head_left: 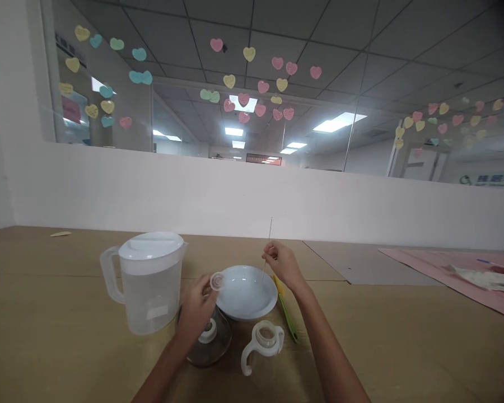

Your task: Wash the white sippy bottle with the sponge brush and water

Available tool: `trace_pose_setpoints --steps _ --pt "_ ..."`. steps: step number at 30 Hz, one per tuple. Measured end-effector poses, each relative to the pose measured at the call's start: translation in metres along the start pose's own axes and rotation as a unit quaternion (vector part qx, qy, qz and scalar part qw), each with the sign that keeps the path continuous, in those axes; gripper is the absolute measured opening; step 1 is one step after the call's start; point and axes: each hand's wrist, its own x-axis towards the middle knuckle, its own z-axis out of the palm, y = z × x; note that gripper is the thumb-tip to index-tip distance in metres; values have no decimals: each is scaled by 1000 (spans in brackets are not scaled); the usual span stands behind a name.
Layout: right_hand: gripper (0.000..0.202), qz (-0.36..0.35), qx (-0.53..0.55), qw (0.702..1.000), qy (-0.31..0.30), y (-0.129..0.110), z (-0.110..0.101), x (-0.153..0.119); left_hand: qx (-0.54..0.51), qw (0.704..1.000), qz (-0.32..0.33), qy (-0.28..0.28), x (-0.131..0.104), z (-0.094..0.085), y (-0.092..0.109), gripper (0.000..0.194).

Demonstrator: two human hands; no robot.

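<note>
My left hand [198,305] is closed on a small round translucent cap [217,281], held up at the left rim of a white bowl [246,291]. Between the fingertips of my right hand [282,262] is a thin straight rod [270,228], nearly upright, its lower end over the bowl's right side. Partly hidden under my left hand and forearm sits a dark see-through round lid-like part [212,354] with a white ring in its middle. In front of the bowl stands a clear vessel with a white collar and handle [269,348].
A lidded translucent pitcher [151,296] with liquid inside stands at the left. A green-handled brush [289,319] with a yellow head lies right of the bowl. Farther right are a pink sheet [420,271] and a white cloth-like item [483,278]. A white wall [235,196] borders the table's back.
</note>
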Motion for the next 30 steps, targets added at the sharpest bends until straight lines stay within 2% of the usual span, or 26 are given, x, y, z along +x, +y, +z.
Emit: trace_pose_setpoints --steps 2,4,8,12,16,18,21,27,30 --pt "13 -3 64 998 -8 -15 -6 -4 -74 996 8 -40 -6 13 1 31" --pt "19 -5 126 991 -37 -30 -10 -10 -98 993 10 -68 -12 23 2 32" --pt "18 -14 223 968 -117 -57 -11 -21 -51 996 7 -73 -21 31 1 35" --pt "12 -21 236 961 -142 -76 -8 -28 -52 996 16 -69 -25 30 -6 33" --pt "6 -31 193 964 -177 -79 -1 -32 -65 995 17 -68 -27 31 -10 33" --pt "3 -48 126 973 -187 -76 3 -33 -62 996 13 -69 -27 31 -10 33" --pt "8 -73 18 981 -180 -72 6 -34 -58 996 10 -74 -27 32 -7 33" --pt "20 -102 -43 966 -232 -80 12 -43 -125 990 1 -70 -26 34 -3 34" --pt "21 -122 -71 961 -236 -83 21 -46 -138 989 -12 -58 -25 33 -3 33"
